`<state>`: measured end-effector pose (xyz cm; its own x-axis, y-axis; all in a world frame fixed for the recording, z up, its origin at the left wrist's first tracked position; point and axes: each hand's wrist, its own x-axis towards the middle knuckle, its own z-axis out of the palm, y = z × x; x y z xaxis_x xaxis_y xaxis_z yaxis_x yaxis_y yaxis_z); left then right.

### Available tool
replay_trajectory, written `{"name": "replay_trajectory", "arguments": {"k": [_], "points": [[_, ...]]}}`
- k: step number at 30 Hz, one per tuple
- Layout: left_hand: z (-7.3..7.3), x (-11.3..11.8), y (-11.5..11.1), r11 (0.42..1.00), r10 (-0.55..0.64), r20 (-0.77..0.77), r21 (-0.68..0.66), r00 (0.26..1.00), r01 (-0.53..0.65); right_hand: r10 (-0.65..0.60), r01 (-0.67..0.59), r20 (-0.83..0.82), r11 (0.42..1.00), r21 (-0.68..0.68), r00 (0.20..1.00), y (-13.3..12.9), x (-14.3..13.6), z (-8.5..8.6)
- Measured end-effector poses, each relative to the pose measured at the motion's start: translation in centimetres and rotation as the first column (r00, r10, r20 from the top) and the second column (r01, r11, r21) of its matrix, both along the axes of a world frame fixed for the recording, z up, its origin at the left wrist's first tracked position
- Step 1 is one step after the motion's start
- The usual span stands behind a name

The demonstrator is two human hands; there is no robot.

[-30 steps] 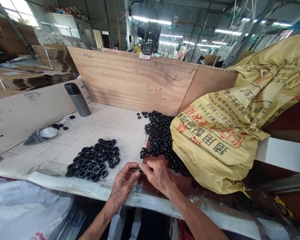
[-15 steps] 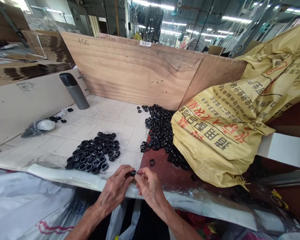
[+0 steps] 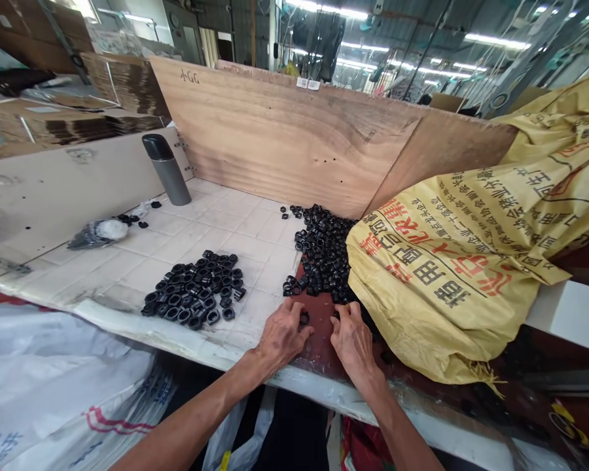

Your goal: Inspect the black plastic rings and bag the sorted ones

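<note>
My left hand (image 3: 285, 332) is over the red-brown board, its fingers apart around a single black ring (image 3: 304, 318) that lies there. My right hand (image 3: 352, 332) reaches to the near edge of the large heap of black rings (image 3: 324, 245), its fingers bent down; the fingertips partly cover dark pieces, and what they hold, if anything, is hidden. A smaller group of black rings (image 3: 194, 288) lies on the white tiled surface to the left of my hands.
A yellow printed sack (image 3: 436, 275) bulges over the right side. A grey bottle (image 3: 169, 171) stands at the back left, near a plastic bag of dark pieces (image 3: 95, 233). A wooden panel (image 3: 275, 137) closes the back.
Both hands have parted and moved right, from a black piece held between them to the board by the large heap. That piece is no longer between them. The view has shifted.
</note>
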<state>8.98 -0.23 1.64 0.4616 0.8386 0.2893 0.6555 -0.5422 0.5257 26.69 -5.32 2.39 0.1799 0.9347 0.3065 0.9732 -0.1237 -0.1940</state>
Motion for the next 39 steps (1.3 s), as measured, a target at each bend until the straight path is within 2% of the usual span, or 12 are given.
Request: {"name": "replay_trajectory", "arguments": {"k": [2, 5, 8, 10, 12, 16, 18, 22, 26, 30, 34, 39], "points": [[-0.6, 0.6, 0.3, 0.999, -0.043, -0.022, 0.006, 0.999, 0.043, 0.055, -0.053, -0.053, 0.998, 0.035, 0.997, -0.1, 0.4, -0.3], [-1.1, 0.1, 0.6, 0.998, -0.059, 0.080, 0.007, 0.995, 0.058, 0.184, -0.148, -0.253, 0.977, 0.156, 0.950, -0.1, 0.6, -0.7], [-1.2, -0.6, 0.8, 0.998, -0.041, 0.266, -0.042, 0.963, 0.054, 0.300, -0.225, -0.558, 0.954, 0.201, 0.774, 0.5, -0.2, -0.2], [-1.1, -0.8, 1.0, 0.996, -0.019, 0.369, -0.077, 0.929, 0.050, 0.280, -0.253, -0.750, 0.955, 0.154, 0.600, 1.3, -1.0, 0.5], [-1.0, -0.9, 1.4, 0.992, 0.017, 0.437, -0.116, 0.899, 0.038, 0.257, -0.279, -0.837, 0.951, 0.131, 0.483, 2.3, -1.8, 1.1], [-0.9, -0.9, 1.9, 0.977, 0.060, 0.526, -0.205, 0.849, 0.057, 0.323, -0.341, -0.862, 0.921, 0.191, 0.391, 3.9, -2.5, 1.0], [-0.8, -0.8, 1.9, 0.957, 0.090, 0.580, -0.275, 0.810, 0.091, 0.307, -0.319, -0.887, 0.927, 0.197, 0.344, 4.3, -2.5, 0.4], [-0.5, -0.6, 1.8, 0.916, 0.185, 0.612, -0.391, 0.769, 0.091, 0.293, -0.286, -0.876, 0.939, 0.189, 0.384, 4.5, -2.2, -0.2], [-0.2, -0.6, 1.8, 0.891, 0.213, 0.668, -0.432, 0.713, 0.137, 0.340, -0.304, -0.832, 0.927, 0.219, 0.438, 4.5, -1.9, 0.1], [-0.1, -0.8, 1.9, 0.923, 0.148, 0.664, -0.358, 0.733, 0.138, 0.398, -0.338, -0.752, 0.909, 0.245, 0.525, 4.5, -1.8, 0.3], [-0.5, -0.9, 2.1, 0.962, 0.068, 0.669, -0.241, 0.740, 0.129, 0.421, -0.344, -0.714, 0.902, 0.261, 0.560, 4.6, -1.8, 0.2], [-0.3, -1.0, 2.1, 0.967, 0.013, 0.679, -0.196, 0.734, 0.165, 0.402, -0.344, -0.636, 0.913, 0.221, 0.658, 4.6, -1.8, 0.3]]}}
